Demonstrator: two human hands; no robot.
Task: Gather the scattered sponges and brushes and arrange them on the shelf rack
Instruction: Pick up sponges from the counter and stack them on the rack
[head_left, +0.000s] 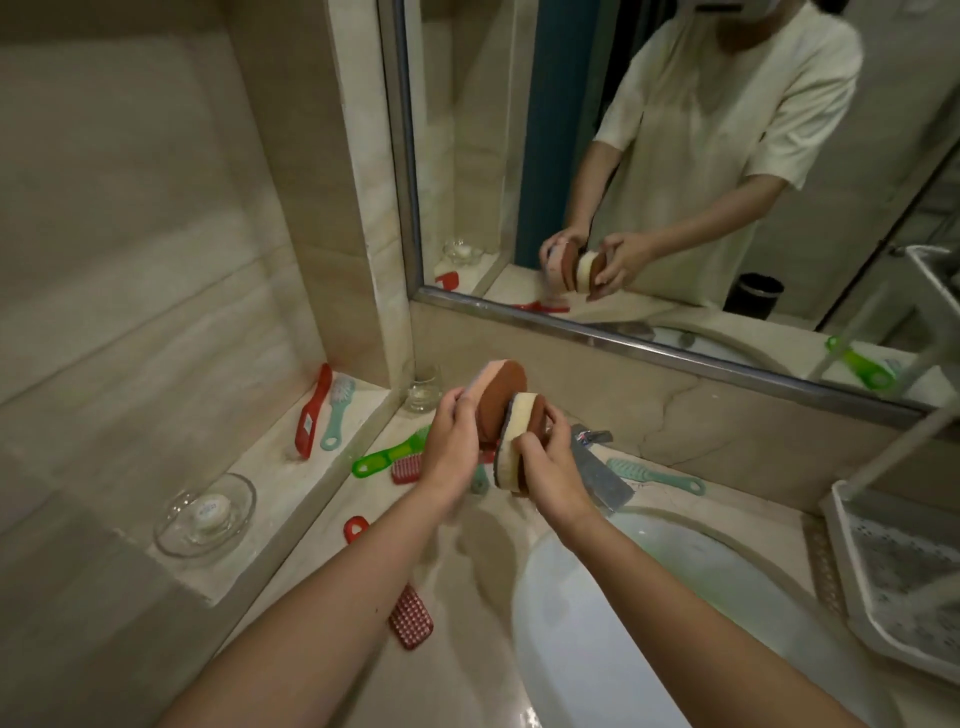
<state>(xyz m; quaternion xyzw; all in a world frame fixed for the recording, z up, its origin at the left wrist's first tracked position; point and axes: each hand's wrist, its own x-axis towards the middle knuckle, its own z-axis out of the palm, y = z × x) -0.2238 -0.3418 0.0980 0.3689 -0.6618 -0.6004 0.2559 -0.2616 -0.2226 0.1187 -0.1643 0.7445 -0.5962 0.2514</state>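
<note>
Two sponges held up!
The pink-and-brown round sponge (503, 394) is gripped by the left hand (450, 442), the yellow-and-brown round sponge (521, 432) by the right hand (546, 468), fingers (551, 418) curled round each, above the marble counter (467, 639).

a bathroom. a white basin (649, 597) sits sunk in a marble counter (467, 660), with a chrome tap (597, 460) behind it and a wide metal-framed mirror (488, 130) above. the walls (130, 260) are beige stone tile. a ledge (270, 467) carries soap (210, 511) in a glass dish (171, 535). a tumbler (423, 392) stands in the corner. the mirror reflects a small bin (756, 296).
</note>
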